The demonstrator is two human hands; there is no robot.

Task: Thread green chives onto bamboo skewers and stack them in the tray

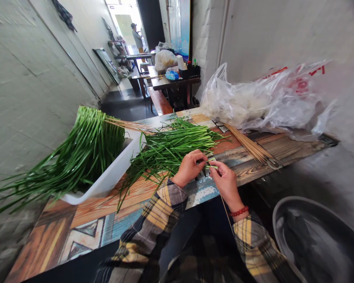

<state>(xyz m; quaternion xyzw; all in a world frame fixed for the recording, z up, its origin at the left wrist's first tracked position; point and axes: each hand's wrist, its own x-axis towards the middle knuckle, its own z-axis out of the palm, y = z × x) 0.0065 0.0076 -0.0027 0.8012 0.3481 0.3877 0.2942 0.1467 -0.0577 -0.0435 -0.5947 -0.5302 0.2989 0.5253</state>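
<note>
My left hand (191,167) is closed in a pinch around a few green garlic chives, whose pale cut ends stick out toward the other hand. My right hand (226,181), with a red bead bracelet at the wrist, grips a thin bamboo skewer (225,211) that slants down past the palm; its fingertips meet the chive ends. The exact spot where skewer and stems meet is hidden by the fingers. Just beyond the hands lies a loose pile of garlic chives (177,143). Skewered chives (91,145) fill a white tray (110,179) at the left.
A bundle of bamboo skewers (247,145) lies right of the pile. Behind it clear plastic bags (238,104) rest against the wall. A grey basin (279,216) stands below the table's right edge. Farther back are a dark table (177,83) with goods and a person (137,39).
</note>
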